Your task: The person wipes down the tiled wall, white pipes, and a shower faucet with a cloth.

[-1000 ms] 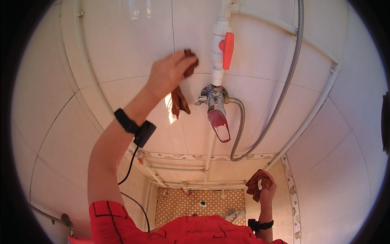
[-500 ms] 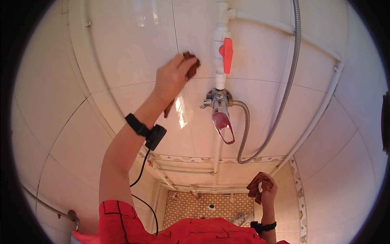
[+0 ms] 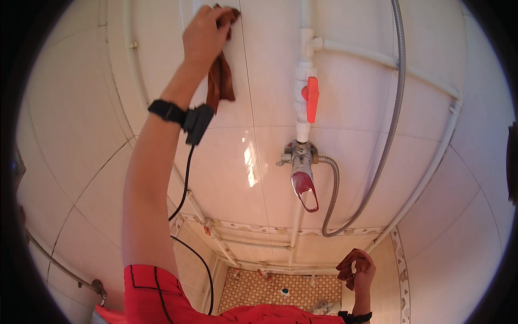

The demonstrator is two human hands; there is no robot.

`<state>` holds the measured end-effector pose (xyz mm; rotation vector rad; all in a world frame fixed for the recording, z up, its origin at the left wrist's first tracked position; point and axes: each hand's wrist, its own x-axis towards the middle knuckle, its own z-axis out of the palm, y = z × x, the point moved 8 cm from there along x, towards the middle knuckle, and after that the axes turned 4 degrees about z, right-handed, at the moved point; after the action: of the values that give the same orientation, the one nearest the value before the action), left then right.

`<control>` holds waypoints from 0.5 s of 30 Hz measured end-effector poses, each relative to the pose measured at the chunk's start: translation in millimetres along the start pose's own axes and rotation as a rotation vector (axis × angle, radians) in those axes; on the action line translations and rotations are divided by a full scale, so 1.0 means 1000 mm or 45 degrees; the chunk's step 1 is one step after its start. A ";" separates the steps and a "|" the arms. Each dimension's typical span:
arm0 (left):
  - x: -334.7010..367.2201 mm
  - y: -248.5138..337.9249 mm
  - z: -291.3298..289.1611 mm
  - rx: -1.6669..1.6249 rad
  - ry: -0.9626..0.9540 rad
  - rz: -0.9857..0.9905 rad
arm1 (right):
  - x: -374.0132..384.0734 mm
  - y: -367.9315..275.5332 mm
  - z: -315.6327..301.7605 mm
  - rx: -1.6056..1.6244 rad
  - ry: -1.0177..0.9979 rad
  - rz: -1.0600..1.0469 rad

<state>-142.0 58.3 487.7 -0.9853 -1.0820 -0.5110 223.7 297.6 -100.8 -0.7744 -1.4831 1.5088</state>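
Grasping a brown cloth (image 3: 221, 81): left hand (image 3: 205, 36), fingers bent around its upper part, lower part hanging loose. Position: above and left of the tap (image 3: 304, 175), at the tiled wall (image 3: 275, 70); contact with tiles cannot be told. Right hand (image 3: 366, 274), below and right of the tap: fingers clenched on a second brown cloth (image 3: 348, 264), bunched. Red valve handle (image 3: 311, 100) above the tap; grey hose (image 3: 401, 65) loops to its right.

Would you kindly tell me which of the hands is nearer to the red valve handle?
Left. The left hand is above and left of the red valve handle; the right hand is well below it, to the right.
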 end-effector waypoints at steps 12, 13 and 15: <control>-0.240 0.077 -0.027 -0.913 -0.626 -0.818 | -0.013 -0.031 0.099 0.006 -0.550 -0.025; -0.255 0.081 -0.027 -1.206 -0.637 -1.263 | -0.017 -0.050 0.123 -0.082 -0.648 -0.108; -0.265 0.093 -0.038 -1.274 -0.672 -1.572 | -0.026 -0.079 0.170 -0.008 -0.888 -0.242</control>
<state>-162.2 43.9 205.3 -1.2294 -1.9470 -2.0172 95.8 191.9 -9.7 -0.0820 -1.9918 1.7104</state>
